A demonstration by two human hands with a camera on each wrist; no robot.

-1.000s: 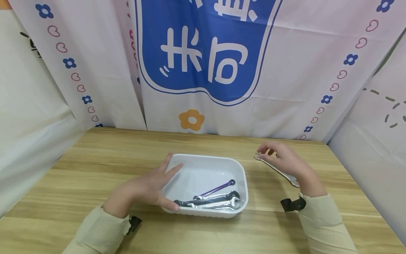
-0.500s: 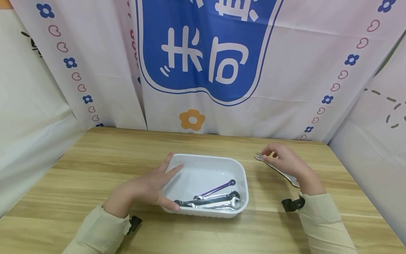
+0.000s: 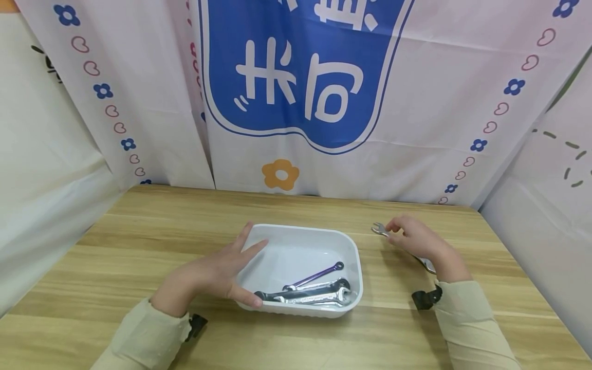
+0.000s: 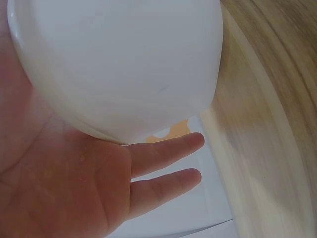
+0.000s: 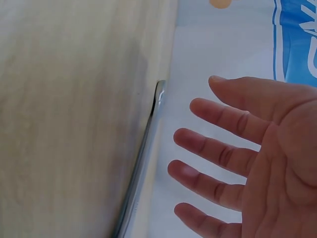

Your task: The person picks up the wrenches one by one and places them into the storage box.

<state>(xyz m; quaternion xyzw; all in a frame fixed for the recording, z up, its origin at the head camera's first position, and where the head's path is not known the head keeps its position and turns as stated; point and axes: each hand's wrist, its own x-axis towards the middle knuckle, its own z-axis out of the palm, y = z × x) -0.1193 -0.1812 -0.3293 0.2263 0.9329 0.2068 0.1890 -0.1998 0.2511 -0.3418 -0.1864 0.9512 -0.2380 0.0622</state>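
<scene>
My left hand [image 3: 217,272] rests against the left end of a white plastic tray [image 3: 296,231], thumb at the near rim and fingers spread over the end. In the left wrist view, the tray's underside lies against the palm, with two straight fingers reaching past it. Inside the tray, a purple wrench [image 3: 316,276] lies beside black and silver wrenches [image 3: 307,297]. Right of the tray, a silver wrench [image 3: 379,229] lies on the table, its middle hidden by my right hand [image 3: 420,240]. The right wrist view shows this hand's fingers loosely extended, apart from the wrench [image 5: 141,163].
The wooden table [image 3: 152,231] runs back to a white printed cloth [image 3: 416,169] hanging behind it. More white cloth [image 3: 546,205] closes off the sides. Dark camera mounts [image 3: 426,298] sit at both wrists.
My right hand has drawn slightly right and towards me, uncovering more of the silver wrench's far end. The wrench, tray and left hand stay practically where they were.
</scene>
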